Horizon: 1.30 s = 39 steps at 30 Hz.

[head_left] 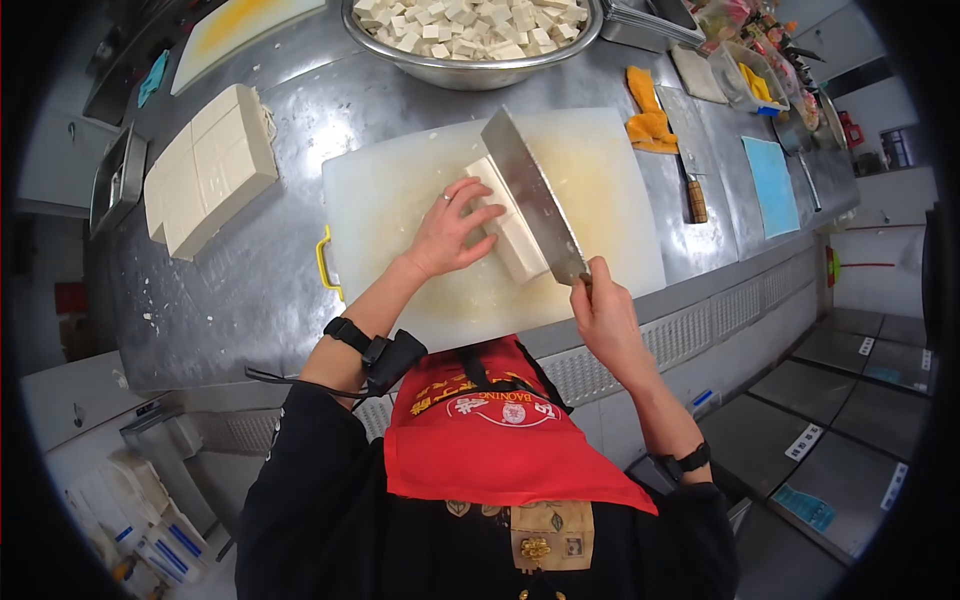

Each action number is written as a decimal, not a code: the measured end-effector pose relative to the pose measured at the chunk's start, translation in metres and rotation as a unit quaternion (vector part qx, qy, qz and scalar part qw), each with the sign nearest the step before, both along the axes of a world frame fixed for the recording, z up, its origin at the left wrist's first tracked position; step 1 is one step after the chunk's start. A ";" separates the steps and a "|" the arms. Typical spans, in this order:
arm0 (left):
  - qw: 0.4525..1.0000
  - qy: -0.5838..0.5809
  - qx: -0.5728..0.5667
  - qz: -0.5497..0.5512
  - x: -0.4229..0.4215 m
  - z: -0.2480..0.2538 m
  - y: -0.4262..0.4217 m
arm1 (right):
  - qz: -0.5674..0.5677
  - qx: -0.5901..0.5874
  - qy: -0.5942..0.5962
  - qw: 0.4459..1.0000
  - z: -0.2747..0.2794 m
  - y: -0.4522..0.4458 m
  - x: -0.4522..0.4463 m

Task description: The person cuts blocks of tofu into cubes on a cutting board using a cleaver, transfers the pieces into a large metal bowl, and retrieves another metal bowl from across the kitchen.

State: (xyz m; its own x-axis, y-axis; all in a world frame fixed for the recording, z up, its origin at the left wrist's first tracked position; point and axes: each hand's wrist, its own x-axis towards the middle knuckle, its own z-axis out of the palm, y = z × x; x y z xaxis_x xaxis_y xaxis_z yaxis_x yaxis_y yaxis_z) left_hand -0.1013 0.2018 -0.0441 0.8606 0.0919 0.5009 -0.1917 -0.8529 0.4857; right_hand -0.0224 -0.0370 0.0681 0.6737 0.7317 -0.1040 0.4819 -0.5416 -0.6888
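On the white cutting board [390,220] lies a long piece of tofu [518,248], slanting from upper left to lower right. My left hand [455,228] rests on its left side with the fingers apart, fingertips touching the tofu. My right hand [604,310] is closed around the handle of a broad cleaver [535,195]. The cleaver's blade stands along the right side of the tofu, its far end pointing up and left. Whether the blade touches the tofu or the board is hard to tell.
Large tofu blocks [210,170] sit left of the board. Beyond it stands a metal bowl [475,72] of tofu cubes. To the right lie an orange cloth [650,118], a second cleaver [690,150] and a blue cloth [770,187]. A yellow board handle [324,263] sticks out left.
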 end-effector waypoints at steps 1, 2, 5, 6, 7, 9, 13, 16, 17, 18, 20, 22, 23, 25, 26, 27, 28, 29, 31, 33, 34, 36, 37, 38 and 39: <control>1.000 -0.001 0.004 -0.001 0.000 0.000 0.000 | 0.004 0.016 -0.005 1.000 0.006 -0.001 0.000; 1.000 -0.004 0.001 0.003 -0.001 -0.001 0.000 | 0.011 0.013 -0.009 1.000 0.011 0.000 0.001; 1.000 -0.015 0.001 0.011 -0.002 -0.004 0.000 | 0.032 0.004 -0.013 0.999 0.016 0.001 0.002; 1.000 -0.021 0.005 0.013 -0.002 -0.007 0.001 | 0.039 0.001 -0.008 0.999 0.014 0.001 0.003; 1.000 -0.026 0.008 0.016 -0.002 -0.007 0.002 | 0.046 -0.002 -0.003 0.999 0.013 0.002 0.003; 0.999 -0.031 0.024 0.021 -0.003 -0.008 0.003 | 0.041 -0.015 -0.004 0.999 0.014 0.004 0.001; 0.999 -0.034 0.024 0.027 -0.004 -0.006 0.003 | 0.040 -0.032 -0.002 0.999 0.018 0.007 -0.001; 0.999 -0.028 0.022 0.026 -0.005 -0.006 0.004 | 0.044 -0.056 0.016 0.997 0.018 0.007 -0.002; 0.999 -0.030 0.022 0.027 -0.005 -0.007 0.004 | 0.045 -0.054 0.016 0.997 0.016 0.008 -0.003; 0.999 -0.031 0.021 0.029 -0.006 -0.007 0.003 | 0.046 -0.051 0.015 0.998 0.014 0.008 -0.004; 0.999 -0.031 0.019 0.030 -0.006 -0.009 0.003 | 0.046 -0.056 0.018 0.997 0.014 0.009 -0.005; 0.999 -0.031 0.018 0.028 -0.006 -0.009 0.004 | 0.043 -0.070 0.024 0.996 0.017 0.011 -0.005; 0.999 -0.032 0.018 0.028 -0.006 -0.010 0.004 | 0.042 -0.075 0.028 0.996 0.017 0.012 -0.005; 0.999 -0.033 0.019 0.027 -0.006 -0.010 0.004 | 0.041 -0.085 0.036 0.995 0.014 0.014 -0.005; 0.999 -0.033 0.016 0.026 -0.006 -0.010 0.004 | 0.037 -0.089 0.036 0.995 0.011 0.013 -0.005; 0.999 -0.032 0.014 0.026 -0.006 -0.010 0.004 | 0.034 -0.093 0.037 0.994 0.006 0.013 -0.005; 0.999 -0.031 0.011 0.027 -0.006 -0.010 0.005 | 0.032 -0.097 0.039 0.994 0.001 0.014 -0.005; 0.999 -0.029 0.005 0.029 -0.007 -0.010 0.004 | 0.033 -0.091 0.042 0.994 -0.003 0.015 -0.005; 0.999 -0.025 -0.007 0.033 -0.008 -0.012 0.003 | 0.035 -0.080 0.049 0.995 -0.013 0.018 -0.008; 0.999 -0.018 -0.007 0.034 -0.010 -0.014 0.003 | 0.041 -0.075 0.040 0.996 -0.037 0.019 -0.009; 0.999 -0.014 -0.007 0.034 -0.011 -0.015 0.001 | 0.042 -0.072 0.036 0.996 -0.049 0.018 -0.010; 0.987 0.001 -0.136 0.081 -0.017 -0.016 -0.013 | 0.035 -0.060 0.034 0.997 -0.067 0.016 -0.015; 0.975 0.006 -0.198 0.104 -0.017 -0.016 -0.022 | 0.030 -0.052 0.030 0.998 -0.070 0.016 -0.016; 0.962 -0.004 -0.240 0.131 -0.014 -0.017 -0.034 | 0.028 -0.049 0.031 0.998 -0.070 0.015 -0.017; 0.947 -0.015 -0.281 0.157 -0.009 -0.018 -0.048 | 0.026 -0.046 0.030 0.998 -0.070 0.015 -0.018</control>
